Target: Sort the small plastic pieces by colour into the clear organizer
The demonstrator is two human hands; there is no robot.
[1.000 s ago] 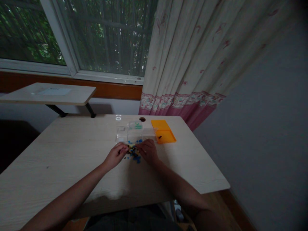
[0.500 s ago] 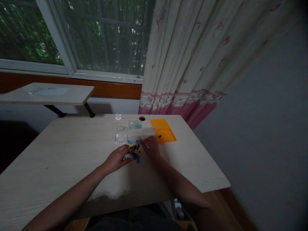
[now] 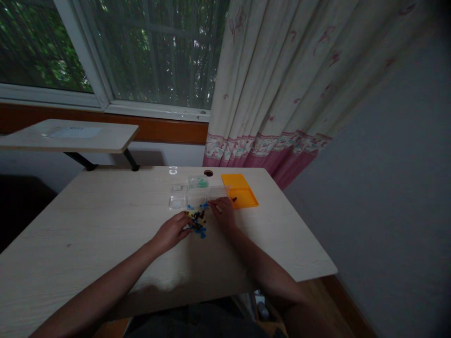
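A small pile of yellow, black and blue pieces [image 3: 198,220] lies on the desk, the pieces too small to tell their kind. My left hand [image 3: 173,230] rests at the pile's left side, thumb and fingers apart and touching its edge. Over the near right side of a clear compartment box [image 3: 197,198], my right hand [image 3: 224,214] has its thumb and forefinger pinched together. Right at those fingertips sit a few small blue pieces [image 3: 204,205]; whether one is between the fingers cannot be made out. Another blue piece [image 3: 190,207] lies farther left along the box.
Green pieces [image 3: 201,182] fill part of the box's back compartment. An open orange case [image 3: 243,193] with a dark piece [image 3: 234,199] inside stands right of the box. Behind are a round desk hole [image 3: 208,173] and, at left, a raised shelf [image 3: 120,140].
My right hand has shifted slightly right and away from me at the box's near edge. The left thumb has drawn in a little closer to the fingers beside the pile.
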